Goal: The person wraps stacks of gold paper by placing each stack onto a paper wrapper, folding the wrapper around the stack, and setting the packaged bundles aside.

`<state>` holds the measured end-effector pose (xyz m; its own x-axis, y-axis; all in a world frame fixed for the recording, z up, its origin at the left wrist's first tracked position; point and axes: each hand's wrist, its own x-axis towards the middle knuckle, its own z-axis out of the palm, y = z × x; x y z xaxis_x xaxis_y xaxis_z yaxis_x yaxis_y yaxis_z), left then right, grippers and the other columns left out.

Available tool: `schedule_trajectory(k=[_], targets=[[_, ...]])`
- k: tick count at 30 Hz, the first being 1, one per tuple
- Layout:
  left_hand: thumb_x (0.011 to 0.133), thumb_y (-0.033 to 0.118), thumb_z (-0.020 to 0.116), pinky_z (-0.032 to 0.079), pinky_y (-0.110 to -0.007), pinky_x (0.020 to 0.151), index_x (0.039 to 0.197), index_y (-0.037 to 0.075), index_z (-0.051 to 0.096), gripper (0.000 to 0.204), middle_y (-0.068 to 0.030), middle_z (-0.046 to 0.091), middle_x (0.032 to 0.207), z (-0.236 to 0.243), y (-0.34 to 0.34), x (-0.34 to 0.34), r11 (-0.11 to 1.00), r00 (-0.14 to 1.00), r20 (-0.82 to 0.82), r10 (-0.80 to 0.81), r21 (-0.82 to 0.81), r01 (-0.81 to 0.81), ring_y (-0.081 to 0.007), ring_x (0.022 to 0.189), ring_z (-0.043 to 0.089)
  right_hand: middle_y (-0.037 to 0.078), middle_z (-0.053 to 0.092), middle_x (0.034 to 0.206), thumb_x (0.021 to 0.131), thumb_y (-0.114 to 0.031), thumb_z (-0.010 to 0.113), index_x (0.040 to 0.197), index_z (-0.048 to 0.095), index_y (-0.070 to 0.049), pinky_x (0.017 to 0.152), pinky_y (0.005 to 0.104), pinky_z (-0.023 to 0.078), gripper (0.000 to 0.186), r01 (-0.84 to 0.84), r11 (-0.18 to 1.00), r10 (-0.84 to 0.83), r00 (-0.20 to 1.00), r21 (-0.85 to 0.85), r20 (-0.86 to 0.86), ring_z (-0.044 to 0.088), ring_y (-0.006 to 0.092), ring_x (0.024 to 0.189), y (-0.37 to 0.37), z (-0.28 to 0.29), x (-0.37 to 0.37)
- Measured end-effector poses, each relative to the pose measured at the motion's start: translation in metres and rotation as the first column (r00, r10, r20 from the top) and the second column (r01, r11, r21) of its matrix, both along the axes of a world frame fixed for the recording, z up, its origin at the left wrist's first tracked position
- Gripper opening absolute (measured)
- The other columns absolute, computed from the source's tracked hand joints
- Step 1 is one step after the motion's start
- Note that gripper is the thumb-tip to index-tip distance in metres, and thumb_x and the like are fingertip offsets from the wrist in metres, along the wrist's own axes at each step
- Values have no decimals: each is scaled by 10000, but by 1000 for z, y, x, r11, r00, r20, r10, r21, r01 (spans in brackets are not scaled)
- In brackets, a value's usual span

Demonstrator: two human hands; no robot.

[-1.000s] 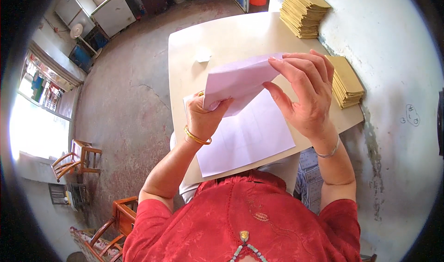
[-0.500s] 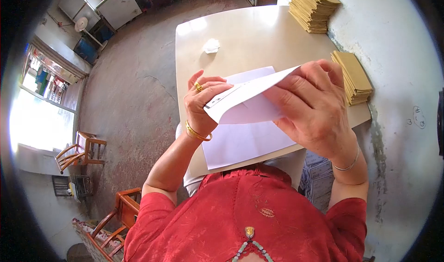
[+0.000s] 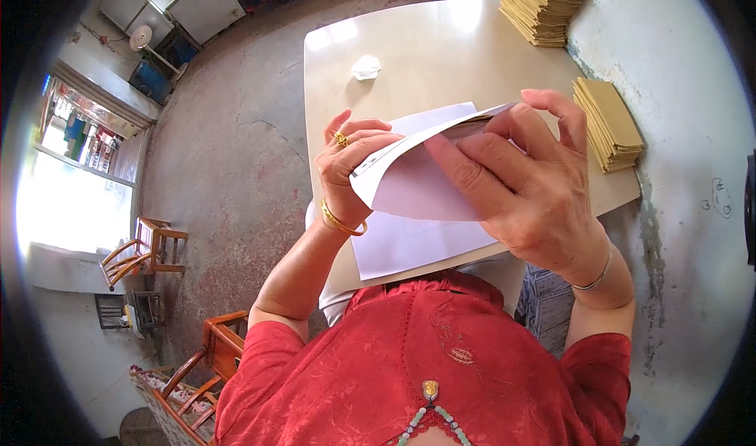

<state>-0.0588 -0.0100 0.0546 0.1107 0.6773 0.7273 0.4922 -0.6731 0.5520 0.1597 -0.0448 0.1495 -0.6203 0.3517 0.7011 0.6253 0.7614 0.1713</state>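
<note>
A folded white paper (image 3: 421,180) is held up above the near part of the table, bowed apart like a pocket. My left hand (image 3: 350,159) is closed on its left edge, fingers on the upper layer and the thumb hidden. My right hand (image 3: 531,182) grips the right side, several fingers reaching in between the two layers and one finger raised. Its thumb is out of sight behind the lower layer. Beneath, white sheets (image 3: 409,249) lie flat on the table.
The beige table (image 3: 441,60) bears a crumpled white tissue (image 3: 366,67) toward the back left. Two stacks of yellow-brown paper envelopes, a tall one (image 3: 539,9) and a lower one (image 3: 608,123), stand along the wall at right. Wooden chairs (image 3: 153,245) are at left.
The gap between the paper's layers has widened, and its inside now shows more. My right fingers have spread, one lifting up. The left hand keeps its hold.
</note>
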Motion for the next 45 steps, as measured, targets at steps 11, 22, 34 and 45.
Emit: schedule_trajectory(k=[11, 22, 34, 45], targets=[[700, 104, 734, 337, -441, 1043, 857, 114, 720, 157, -4, 693, 810, -14, 4, 1, 999, 1000, 7, 20, 34, -21, -190, 926, 660, -37, 614, 841, 636, -148, 690, 1019, 709, -60, 994, 434, 334, 393, -6, 1000, 6, 999, 1, -35, 542, 125, 784, 1, -8, -2], [707, 93, 730, 339, -435, 1039, 846, 110, 721, 141, -9, 693, 807, -16, 5, 2, 998, 999, -19, 45, 49, -44, -183, 916, 662, -37, 584, 812, 648, -150, 666, 1007, 700, -54, 992, 433, 337, 374, -10, 1000, 11, 999, 15, -49, 547, 130, 814, 3, -13, -1], [709, 63, 726, 341, -436, 1035, 832, 114, 725, 133, -13, 699, 815, -15, 4, 4, 996, 997, -22, 70, 61, -69, -181, 910, 661, -53, 590, 823, 658, -181, 681, 1067, 695, -98, 986, 431, 338, 418, -9, 1000, 8, 999, -29, -43, 544, 121, 805, 4, -14, -2], [718, 64, 739, 333, -441, 1041, 825, 118, 728, 120, -3, 703, 814, -18, 4, 2, 997, 998, -17, 61, 44, -60, -174, 920, 657, -47, 579, 818, 688, -182, 657, 1037, 687, -92, 996, 449, 337, 362, -33, 999, 34, 998, 9, -58, 563, 126, 824, 7, -22, -3]])
